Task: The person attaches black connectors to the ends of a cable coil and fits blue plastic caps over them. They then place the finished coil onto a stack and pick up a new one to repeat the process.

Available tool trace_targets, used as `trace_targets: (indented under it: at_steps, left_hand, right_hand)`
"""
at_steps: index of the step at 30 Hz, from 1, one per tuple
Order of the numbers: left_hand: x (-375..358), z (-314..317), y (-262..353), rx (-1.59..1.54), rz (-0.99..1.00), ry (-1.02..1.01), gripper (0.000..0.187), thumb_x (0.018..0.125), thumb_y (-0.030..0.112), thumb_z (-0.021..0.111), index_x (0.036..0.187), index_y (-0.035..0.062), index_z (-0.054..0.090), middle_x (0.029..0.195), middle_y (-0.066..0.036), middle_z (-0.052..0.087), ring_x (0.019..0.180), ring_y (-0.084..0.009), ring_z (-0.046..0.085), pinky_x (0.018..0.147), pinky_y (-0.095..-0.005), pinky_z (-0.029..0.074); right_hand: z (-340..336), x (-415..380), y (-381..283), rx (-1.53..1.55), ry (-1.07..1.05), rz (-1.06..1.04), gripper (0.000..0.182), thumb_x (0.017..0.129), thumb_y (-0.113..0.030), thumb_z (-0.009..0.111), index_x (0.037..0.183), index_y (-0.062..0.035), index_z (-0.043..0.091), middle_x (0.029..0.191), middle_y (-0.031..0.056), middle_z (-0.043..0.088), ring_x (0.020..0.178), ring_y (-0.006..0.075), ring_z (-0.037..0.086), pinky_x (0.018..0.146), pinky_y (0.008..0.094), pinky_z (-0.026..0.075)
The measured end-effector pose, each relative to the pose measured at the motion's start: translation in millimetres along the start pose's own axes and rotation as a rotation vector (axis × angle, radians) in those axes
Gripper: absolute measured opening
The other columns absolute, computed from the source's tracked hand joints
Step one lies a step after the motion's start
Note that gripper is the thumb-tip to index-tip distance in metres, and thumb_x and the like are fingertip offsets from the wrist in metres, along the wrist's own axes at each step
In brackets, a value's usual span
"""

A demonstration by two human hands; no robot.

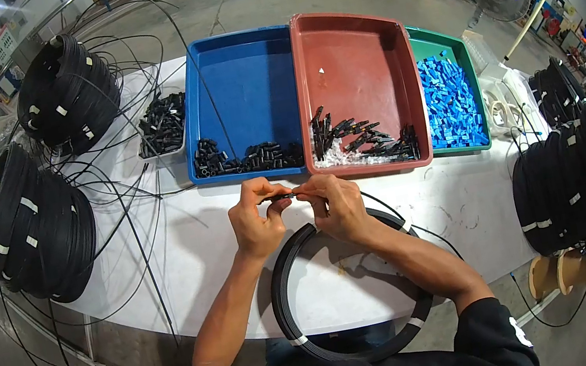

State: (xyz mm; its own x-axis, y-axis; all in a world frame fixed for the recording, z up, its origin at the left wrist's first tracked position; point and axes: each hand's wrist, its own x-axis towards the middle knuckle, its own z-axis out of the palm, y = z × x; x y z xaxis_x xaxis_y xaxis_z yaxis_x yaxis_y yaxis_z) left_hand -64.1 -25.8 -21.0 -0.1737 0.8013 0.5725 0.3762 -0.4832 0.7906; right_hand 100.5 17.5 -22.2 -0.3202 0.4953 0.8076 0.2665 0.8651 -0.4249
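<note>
My left hand (259, 220) is closed in a pinch on a small black connector (279, 198), just in front of the trays. Close against it, my right hand (336, 203) pinches what looks like the end of a black cable (435, 234), which trails out behind the fingers to the right. The fingertips hide the spot where the two parts meet. Below my hands lies a black cable coil (280, 287) with white tape bands, partly under my right forearm and hanging over the table's near edge.
Beyond my hands stand a blue tray (242, 74) with black sleeves, a red tray (353, 55) with black connectors and small white pieces, and a green tray (433, 41) of blue parts. Large cable coils (42, 227) flank the white table (191, 271), loose ends straggling on the left.
</note>
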Motion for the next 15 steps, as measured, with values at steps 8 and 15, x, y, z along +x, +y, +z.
trace_targets:
  at_steps: [8, 15]
  left_hand:
    - [-2.8, 3.9, 0.6, -0.090, -0.148, 0.068, 0.048, 0.069, -0.016, 0.069, 0.090, 0.0077, 0.033, 0.077, -0.012, 0.069, 0.073, -0.0148, 0.064, 0.076, -0.0281, 0.052]
    - [-0.5, 5.5, 7.7, -0.007, -0.158, 0.069, 0.051, 0.066, -0.019, 0.064, 0.089, 0.0090, 0.029, 0.075, -0.012, 0.068, 0.072, -0.0157, 0.063, 0.079, -0.0282, 0.050]
  right_hand:
    - [-9.7, 2.1, -11.6, 0.033, -0.264, 0.174, 0.033, 0.080, 0.006, 0.068, 0.108, -0.0014, 0.053, 0.090, 0.0142, 0.064, 0.085, 0.0342, 0.066, 0.067, 0.0421, 0.053]
    - [-41.1, 22.1, -8.6, 0.142, -0.589, 0.225, 0.042, 0.076, 0.017, 0.058, 0.113, 0.0001, 0.051, 0.129, 0.0191, 0.051, 0.107, 0.0371, 0.061, 0.091, 0.0430, 0.052]
